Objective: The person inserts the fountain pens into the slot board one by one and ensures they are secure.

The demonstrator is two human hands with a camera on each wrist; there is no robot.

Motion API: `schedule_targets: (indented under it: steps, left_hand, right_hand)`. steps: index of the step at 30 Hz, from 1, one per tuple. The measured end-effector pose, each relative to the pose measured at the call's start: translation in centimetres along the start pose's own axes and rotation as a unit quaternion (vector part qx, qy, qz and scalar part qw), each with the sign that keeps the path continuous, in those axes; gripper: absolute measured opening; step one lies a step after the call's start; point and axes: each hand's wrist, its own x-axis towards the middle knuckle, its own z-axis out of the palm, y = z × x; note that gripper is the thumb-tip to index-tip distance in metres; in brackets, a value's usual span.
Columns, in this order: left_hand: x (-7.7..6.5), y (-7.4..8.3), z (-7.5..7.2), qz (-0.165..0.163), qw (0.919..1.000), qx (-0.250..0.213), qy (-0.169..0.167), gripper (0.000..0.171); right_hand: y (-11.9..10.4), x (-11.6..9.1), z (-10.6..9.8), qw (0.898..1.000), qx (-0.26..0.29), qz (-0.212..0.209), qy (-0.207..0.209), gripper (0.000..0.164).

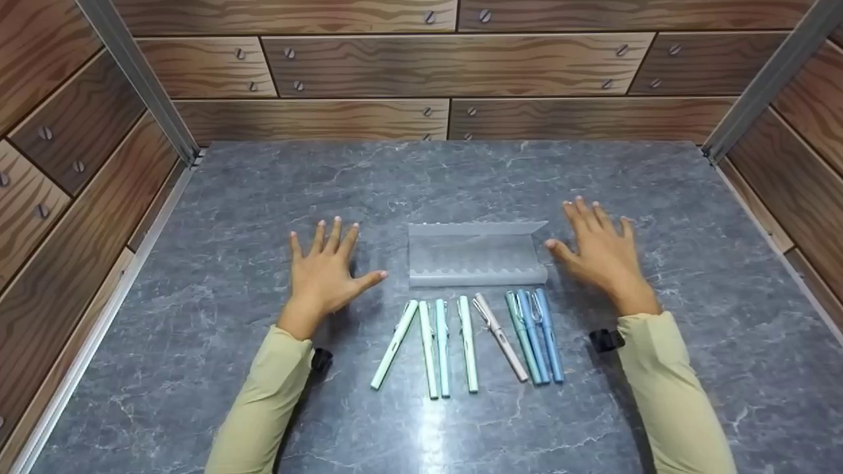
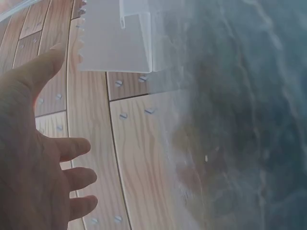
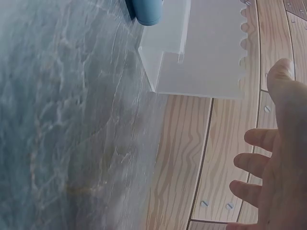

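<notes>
My left hand [image 1: 326,273] is spread with straight fingers at the left of a translucent plastic pen rack [image 1: 474,253] with scalloped edges. On the rack's other side my right hand [image 1: 602,257] is likewise spread, its thumb near the rack's right end. Both hands hold nothing. Several capped pens with wire clips lie in front of the rack: pale green ones [image 1: 394,345] at the left, a greyish-pink pen [image 1: 500,339], then a teal pen [image 1: 523,339] and blue pens [image 1: 548,339]. In the right wrist view, one blue pen's end [image 3: 147,10] shows beside the rack [image 3: 211,52].
The grey marbled tabletop [image 1: 263,184] is bounded by wood-patterned panels [image 1: 454,66] at the back and both sides. Metal posts [image 1: 148,85] stand at the back corners. A dark band [image 1: 321,360] sits at each wrist.
</notes>
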Motion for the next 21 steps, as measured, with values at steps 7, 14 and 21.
schedule_targets:
  steps: [7,14,21]
  left_hand:
    - [-0.4,0.0,0.5,0.018,0.9997,0.01,-0.014,0.099]
    - [-0.9,0.4,0.6,0.036,0.999,0.002,-0.028,0.098]
    - [-1.2,1.4,0.5,0.066,0.9972,-0.002,-0.037,0.098]
  right_hand:
    - [-0.6,0.3,0.0,1.0,-0.007,-0.007,-0.005,0.082]
    - [-1.0,0.6,0.1,1.0,-0.015,-0.017,-0.01,0.082]
    - [-1.1,1.1,0.5,0.999,0.011,-0.033,-0.011,0.075]
